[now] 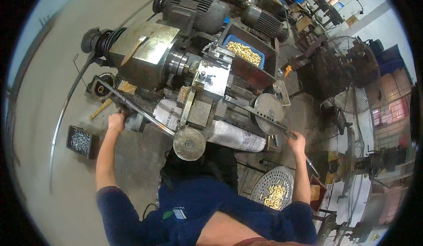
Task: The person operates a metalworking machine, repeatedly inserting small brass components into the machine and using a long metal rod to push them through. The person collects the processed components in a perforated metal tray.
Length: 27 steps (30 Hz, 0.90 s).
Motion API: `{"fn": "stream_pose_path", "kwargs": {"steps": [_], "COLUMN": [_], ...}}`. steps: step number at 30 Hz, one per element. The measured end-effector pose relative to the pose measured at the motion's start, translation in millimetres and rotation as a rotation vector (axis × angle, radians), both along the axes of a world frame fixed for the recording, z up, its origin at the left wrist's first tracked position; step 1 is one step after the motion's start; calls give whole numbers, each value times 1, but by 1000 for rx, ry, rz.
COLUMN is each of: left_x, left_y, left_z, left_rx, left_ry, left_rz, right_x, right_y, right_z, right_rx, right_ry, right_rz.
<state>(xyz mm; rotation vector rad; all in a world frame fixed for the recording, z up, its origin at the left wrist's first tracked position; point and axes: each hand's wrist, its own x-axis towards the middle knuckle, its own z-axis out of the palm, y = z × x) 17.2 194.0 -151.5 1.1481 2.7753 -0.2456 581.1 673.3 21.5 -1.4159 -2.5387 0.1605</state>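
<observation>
A small lathe stands before me, its chuck [177,63] next to a shiny metal cross slide [213,77]. My left hand [116,121] is closed at the machine's lower left side, by a dark metal part; what its fingers hold is hidden. On the right, my right hand [297,141] is wrapped round the end of a long flat metal lever [264,116] with a row of holes. This lever runs from the slide across a round metal disc [269,109]. Closest to my body is a round, worn handwheel-like disc [189,144].
Brass pieces fill a blue tray [263,61] behind the slide and lie in a perforated metal bowl [287,180] at lower right. A wooden-handled brush [133,52] rests on the headstock. A dark box [93,145] holds small metal pieces. A large fan [348,69] stands right.
</observation>
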Motion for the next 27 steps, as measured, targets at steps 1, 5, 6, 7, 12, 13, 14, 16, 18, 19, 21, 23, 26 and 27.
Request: {"fn": "stream_pose_path", "kwargs": {"steps": [1, 5, 6, 7, 12, 13, 14, 16, 18, 19, 21, 23, 26, 27], "left_x": [3, -4, -5, -3, 24, 27, 25, 26, 25, 24, 24, 26, 15, 3], "left_y": [-8, -16, -15, -8, 50, 61, 67, 75, 74, 73, 71, 69, 68, 66], "left_z": [0, 16, 30, 47, 114, 112, 97, 92, 98, 99, 98, 104, 87, 69], "left_rx": [89, 558, 830, 1102, 1318, 1277, 1282, 1348, 1345, 1335, 1350, 1351, 1284, 1249], "left_ry": [-22, -278, -486, -693, -861, -813, -730, -639, -642, -717, -656, -681, -589, -586], "left_rz": [48, 269, 385, 486, 671, 697, 783, 785, 762, 741, 733, 707, 780, 784], "right_x": [19, 130, 126, 118, 101, 104, 107, 108, 89, 79, 62, 41, 41, 44], "right_y": [10, 44, 47, 50, 20, 6, -12, -60, -107, -128, -154, -170, -183, -183], "right_z": [-12, -80, -84, -85, -82, -85, -85, -82, -73, -70, -76, -72, -67, -67], "right_rx": [41, 126, 104, 98, 69, 78, 70, -7, -190, -304, -406, -676, -545, -532], "right_ry": [-44, -391, -384, -416, -433, -427, -406, -342, -132, 33, 259, 566, 475, 501], "right_rz": [-54, -267, -334, -356, -426, -440, -379, -324, -327, -332, -344, -427, -357, -320]}}
